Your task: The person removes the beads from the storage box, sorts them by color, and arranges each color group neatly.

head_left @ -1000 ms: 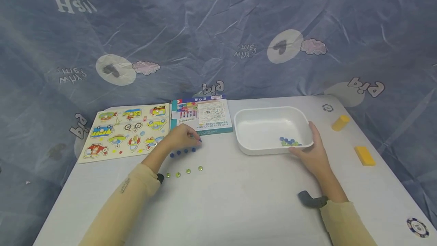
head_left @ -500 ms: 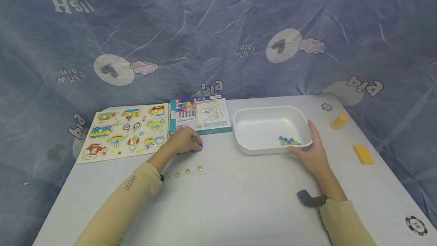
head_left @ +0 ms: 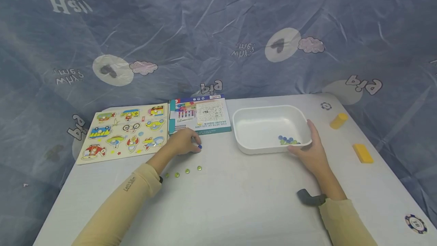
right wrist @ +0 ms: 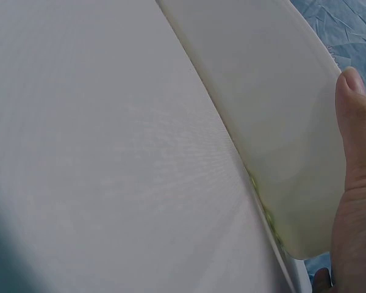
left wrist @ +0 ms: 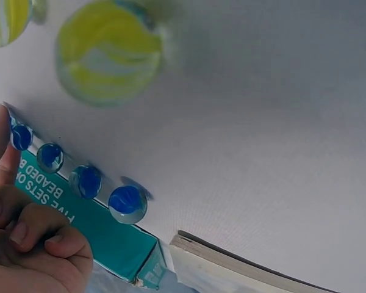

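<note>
Blue-swirled marbles (left wrist: 85,182) lie lined up near yellow-swirled marbles (left wrist: 110,54).

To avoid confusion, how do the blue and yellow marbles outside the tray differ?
The blue marbles sit nearer the printed teal box; the yellow marbles sit farther from it. The left hand pinches one blue marble; no hand touches the yellow marbles. Both are clear with coloured swirls.

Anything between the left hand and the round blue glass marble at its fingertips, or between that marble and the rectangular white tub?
Nothing visible: the left hand pinches the round blue marble, and only white tabletop separates it from the rectangular white tub.
</note>
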The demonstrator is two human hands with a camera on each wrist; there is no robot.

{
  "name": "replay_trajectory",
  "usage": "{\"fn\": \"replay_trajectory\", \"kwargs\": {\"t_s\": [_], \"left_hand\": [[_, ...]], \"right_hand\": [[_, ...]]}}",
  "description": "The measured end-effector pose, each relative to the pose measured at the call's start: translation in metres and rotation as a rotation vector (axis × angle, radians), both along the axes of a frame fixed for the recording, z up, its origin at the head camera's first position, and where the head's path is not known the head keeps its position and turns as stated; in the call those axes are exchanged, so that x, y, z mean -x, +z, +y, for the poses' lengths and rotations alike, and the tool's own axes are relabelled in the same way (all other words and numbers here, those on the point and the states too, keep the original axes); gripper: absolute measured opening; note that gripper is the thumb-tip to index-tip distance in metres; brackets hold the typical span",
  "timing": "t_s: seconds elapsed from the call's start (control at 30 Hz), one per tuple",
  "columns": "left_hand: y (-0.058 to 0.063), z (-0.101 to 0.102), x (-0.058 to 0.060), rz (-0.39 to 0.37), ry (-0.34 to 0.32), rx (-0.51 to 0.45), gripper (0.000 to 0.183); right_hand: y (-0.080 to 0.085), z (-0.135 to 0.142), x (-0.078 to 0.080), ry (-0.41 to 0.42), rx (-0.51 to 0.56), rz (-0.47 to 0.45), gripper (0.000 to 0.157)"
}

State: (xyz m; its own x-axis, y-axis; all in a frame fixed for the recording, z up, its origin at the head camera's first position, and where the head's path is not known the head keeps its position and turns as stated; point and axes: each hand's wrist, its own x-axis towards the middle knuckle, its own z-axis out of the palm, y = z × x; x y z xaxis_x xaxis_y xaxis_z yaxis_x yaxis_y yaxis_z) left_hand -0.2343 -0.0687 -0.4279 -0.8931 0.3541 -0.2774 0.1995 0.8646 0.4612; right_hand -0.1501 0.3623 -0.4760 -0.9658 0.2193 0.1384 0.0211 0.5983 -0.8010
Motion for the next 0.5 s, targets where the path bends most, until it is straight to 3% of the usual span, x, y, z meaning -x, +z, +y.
{"fn": "replay_trajectory", "kwargs": {"t_s": [0.33,0.5], "left_hand": [[-0.0006,0.0017,-0.0020,-0.002,-0.015,-0.015,0.019],[0.0072,0.0052,-0.0032,0.010,-0.002,-0.040,0.022]], "right_hand": [[-0.0009,0.0000,0.0002,0.003,0.006,0.008,0.110],[-0.0011,-0.0001,0.0003,0.004,0.015,0.014,0.111]]}}
